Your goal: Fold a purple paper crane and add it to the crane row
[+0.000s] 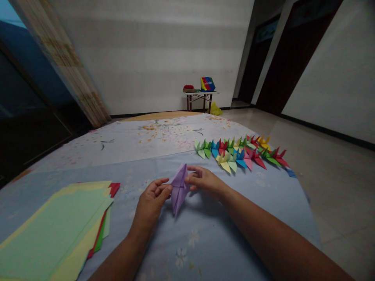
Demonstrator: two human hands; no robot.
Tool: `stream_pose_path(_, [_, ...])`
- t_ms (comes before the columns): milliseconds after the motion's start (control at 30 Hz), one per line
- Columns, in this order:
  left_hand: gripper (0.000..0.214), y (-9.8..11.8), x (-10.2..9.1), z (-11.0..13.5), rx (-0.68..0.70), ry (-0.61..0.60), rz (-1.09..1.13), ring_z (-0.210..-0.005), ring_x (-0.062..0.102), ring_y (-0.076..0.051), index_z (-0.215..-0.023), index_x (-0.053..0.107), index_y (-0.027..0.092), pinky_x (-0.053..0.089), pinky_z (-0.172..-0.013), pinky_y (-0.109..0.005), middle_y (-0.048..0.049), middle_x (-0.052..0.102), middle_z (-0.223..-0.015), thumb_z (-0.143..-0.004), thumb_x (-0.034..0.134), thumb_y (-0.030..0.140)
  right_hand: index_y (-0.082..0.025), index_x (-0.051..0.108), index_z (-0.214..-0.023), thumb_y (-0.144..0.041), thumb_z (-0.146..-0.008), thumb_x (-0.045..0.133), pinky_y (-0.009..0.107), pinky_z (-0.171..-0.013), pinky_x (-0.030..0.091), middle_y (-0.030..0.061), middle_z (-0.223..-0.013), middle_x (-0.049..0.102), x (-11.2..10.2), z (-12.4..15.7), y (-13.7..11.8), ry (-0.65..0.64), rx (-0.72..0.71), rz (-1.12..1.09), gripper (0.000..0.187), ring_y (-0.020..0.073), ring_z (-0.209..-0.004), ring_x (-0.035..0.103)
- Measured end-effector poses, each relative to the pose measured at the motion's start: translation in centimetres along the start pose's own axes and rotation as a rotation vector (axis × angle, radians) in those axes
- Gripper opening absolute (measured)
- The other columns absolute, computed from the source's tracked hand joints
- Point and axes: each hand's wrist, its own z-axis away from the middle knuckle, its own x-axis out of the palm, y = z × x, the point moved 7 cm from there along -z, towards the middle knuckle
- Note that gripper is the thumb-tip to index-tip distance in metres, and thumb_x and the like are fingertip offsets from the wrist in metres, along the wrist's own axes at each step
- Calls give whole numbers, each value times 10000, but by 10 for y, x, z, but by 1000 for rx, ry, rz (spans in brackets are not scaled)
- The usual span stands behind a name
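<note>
A purple folded origami paper [179, 189], shaped like a long diamond with a crease down its middle, is held up over the blue part of the tablecloth. My left hand [155, 197] pinches its left corner between thumb and fingers. On the other side, my right hand [203, 179] grips the right edge near the upper part, thumb in front and fingers behind. The paper's lower point hangs free below both hands. Beyond my right hand stand rows of finished paper cranes [240, 158] in green, blue, red, yellow and pink.
A stack of coloured paper sheets [58, 230], pale green on top, lies at the left. The floral tablecloth [164, 134] covers the round table. Against the far wall, a small table [202, 93] carries a colourful box [208, 84]. Dark doors are at the right.
</note>
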Motion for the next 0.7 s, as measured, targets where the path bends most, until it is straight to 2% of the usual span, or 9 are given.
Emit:
stream_pose_path(133, [432,-3,9,3,-72,-74,47,-704,624,-148,-1010,577,136,461,-684,-259,-14,669,-741,-666,711,360,-147,590,-981,-388,-592,770,204,-538,379,-29,-659,572,2,-1,-3,-32,-62,-2,492,82,-579,515])
stream_pose_path(267, [366,-6,15,6,-193,-124,164,-632,610,-130,-894,627,111,464,-631,-251,-35,666,-708,-719,642,432,-152,562,-981,-366,-561,786,205,-522,343,-69,-588,534,3,-2,-2,-6,-82,-28,523,66,-515,473])
stream_pose_path(333, [355,-7,15,7,-217,-128,156,-593,599,-122,-838,639,108,461,-611,-247,-32,659,-675,-710,650,439,-150,552,-985,-358,-558,784,207,-526,340,-75,-582,526,6,-2,-2,-17,-86,-26,529,63,-512,466])
stream_pose_path(500, [317,-9,13,5,-161,-148,-14,-612,602,-130,-808,648,113,454,-636,-258,-21,661,-670,-645,726,373,-149,535,-1001,-328,-573,764,205,-518,331,-88,-573,501,10,0,-4,-21,-103,22,518,58,-504,453])
stream_pose_path(700, [307,-8,12,3,-113,-151,-172,-515,555,-117,-776,646,109,415,-532,-232,-8,633,-583,-669,681,394,-129,516,-1024,-269,-663,675,197,-469,296,-85,-556,504,6,-4,4,-29,-97,116,419,50,-448,402])
